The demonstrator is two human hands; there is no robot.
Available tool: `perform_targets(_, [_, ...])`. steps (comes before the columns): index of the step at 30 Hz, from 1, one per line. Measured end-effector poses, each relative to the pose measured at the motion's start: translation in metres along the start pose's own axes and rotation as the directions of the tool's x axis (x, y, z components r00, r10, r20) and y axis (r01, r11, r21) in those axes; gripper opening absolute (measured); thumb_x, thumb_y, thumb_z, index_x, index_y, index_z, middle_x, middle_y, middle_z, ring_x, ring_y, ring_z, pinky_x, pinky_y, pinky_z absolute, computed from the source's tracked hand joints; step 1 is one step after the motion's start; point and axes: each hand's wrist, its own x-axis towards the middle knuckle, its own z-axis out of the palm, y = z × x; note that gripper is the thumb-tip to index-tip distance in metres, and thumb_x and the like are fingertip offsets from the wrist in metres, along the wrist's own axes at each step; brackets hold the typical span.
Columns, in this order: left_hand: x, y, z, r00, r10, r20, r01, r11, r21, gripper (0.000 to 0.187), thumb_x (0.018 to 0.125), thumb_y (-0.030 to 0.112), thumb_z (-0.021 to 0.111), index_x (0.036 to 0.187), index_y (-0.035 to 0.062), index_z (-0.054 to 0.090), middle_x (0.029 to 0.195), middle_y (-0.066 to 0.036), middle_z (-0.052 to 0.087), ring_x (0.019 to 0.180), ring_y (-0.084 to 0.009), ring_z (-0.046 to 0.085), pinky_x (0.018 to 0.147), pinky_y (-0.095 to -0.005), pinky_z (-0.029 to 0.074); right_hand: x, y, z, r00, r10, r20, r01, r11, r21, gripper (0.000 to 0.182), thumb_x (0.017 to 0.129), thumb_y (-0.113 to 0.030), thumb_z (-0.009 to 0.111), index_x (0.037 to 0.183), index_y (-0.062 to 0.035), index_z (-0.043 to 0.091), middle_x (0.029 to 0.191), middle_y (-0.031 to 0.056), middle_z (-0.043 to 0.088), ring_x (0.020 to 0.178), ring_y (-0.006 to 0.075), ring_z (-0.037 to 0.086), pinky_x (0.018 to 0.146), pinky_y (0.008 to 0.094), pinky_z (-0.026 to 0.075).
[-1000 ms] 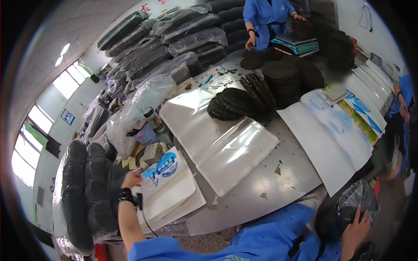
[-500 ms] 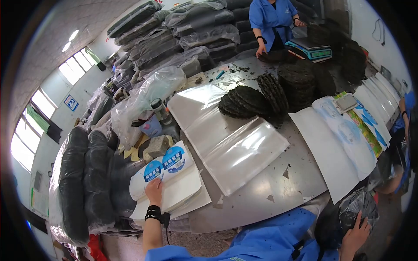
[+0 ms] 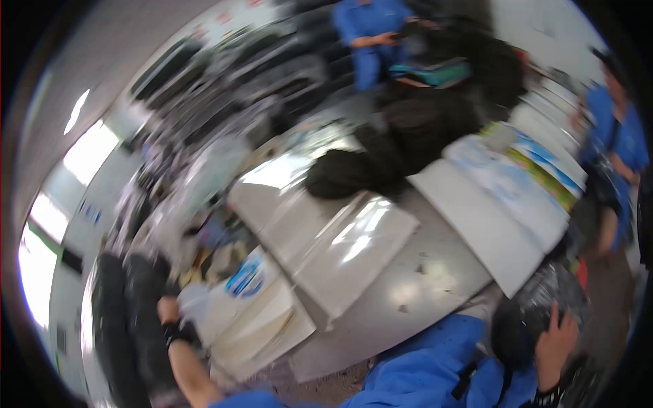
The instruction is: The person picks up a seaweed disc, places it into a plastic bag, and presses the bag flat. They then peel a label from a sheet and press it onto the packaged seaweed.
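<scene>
My left hand (image 3: 168, 310), blurred, is at the left edge of a stack of white printed sheets (image 3: 255, 323); a sheet with a blue print (image 3: 246, 277) lies on top. Its fingers look curled, but what they hold is too smeared to tell. At the lower right, my right hand (image 3: 556, 340) has its fingers spread against a dark clear-wrapped plastic bundle (image 3: 554, 292). Between them on the metal table lie clear plastic sheets (image 3: 354, 251), with dark round stacks (image 3: 340, 173) at their back edge.
A co-worker in blue (image 3: 373, 41) stands behind the table near a teal scale (image 3: 432, 73). Another person (image 3: 615, 136) is at the right. White printed bags (image 3: 490, 204) lie on the table's right side. Wrapped dark bundles (image 3: 112, 326) stand at the left.
My left hand has moved left, from the middle of the printed sheets to their edge, and the top sheet has shifted. The view has turned, and a person now shows at the right.
</scene>
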Motion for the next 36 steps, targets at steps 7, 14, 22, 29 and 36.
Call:
perform_targets(7, [-0.057,0.243,-0.406,0.829,-0.538,-0.152,-0.237,-0.093,-0.967,0.039,0.093,0.025,0.06,0.124,0.0035,0.051,0.128,-0.016,0.051,0.118,-0.0295,0.05,0.101,-0.0426,0.035,0.0,0.002,0.004,0.987,0.047,-0.151,-0.024,0.989,0.149,0.062,0.064,-0.015,0.063,0.126,-0.0087,0.059,0.121,0.0262,0.055,0.091,0.032,0.055,0.079,0.0453,0.043])
perform_targets(14, [-0.279,0.518,-0.636,0.058,-0.193,-0.98,-0.856,-0.515,0.051,0.009,0.085,-0.002,0.059,0.093,-0.0021,0.063,0.109,-0.02,0.067,0.107,-0.0362,0.064,0.087,-0.0397,0.053,-0.019,0.007,0.019,0.984,0.112,-0.141,-0.051,0.924,0.38,0.032,0.072,-0.016,0.059,0.101,-0.0048,0.065,0.1,0.0169,0.059,0.091,0.0313,0.052,0.082,0.042,0.041])
perform_targets(22, [-0.323,0.546,-0.647,0.265,-0.091,-0.96,-0.768,-0.622,-0.153,0.008,0.085,-0.002,0.061,0.093,-0.001,0.061,0.105,-0.02,0.068,0.105,-0.0372,0.065,0.086,-0.0399,0.053,-0.024,0.012,0.017,0.969,0.158,-0.192,-0.076,0.923,0.377,0.023,0.076,-0.021,0.058,0.092,-0.0072,0.065,0.112,0.0184,0.057,0.096,0.0309,0.052,0.081,0.0385,0.042])
perform_targets(29, [-0.332,0.55,-0.66,0.299,-0.031,-0.954,-0.761,-0.611,-0.218,0.011,0.083,0.002,0.066,0.094,-0.0003,0.064,0.103,-0.02,0.069,0.101,-0.0355,0.067,0.083,-0.0373,0.054,-0.025,0.011,0.025,0.967,0.182,-0.18,-0.107,0.925,0.364,0.023,0.076,-0.022,0.058,0.092,-0.0063,0.065,0.122,0.0215,0.055,0.098,0.0321,0.052,0.085,0.04,0.042])
perform_targets(36, [-0.291,0.518,-0.705,0.114,0.431,-0.895,-0.735,-0.57,-0.368,0.014,0.088,0.008,0.061,0.1,0.0021,0.066,0.099,-0.015,0.07,0.091,-0.0313,0.068,0.075,-0.035,0.055,-0.022,0.017,0.018,0.957,0.188,-0.221,-0.079,0.901,0.427,0.021,0.072,-0.02,0.06,0.085,-0.0045,0.066,0.1,0.0174,0.059,0.099,0.0337,0.053,0.084,0.042,0.044])
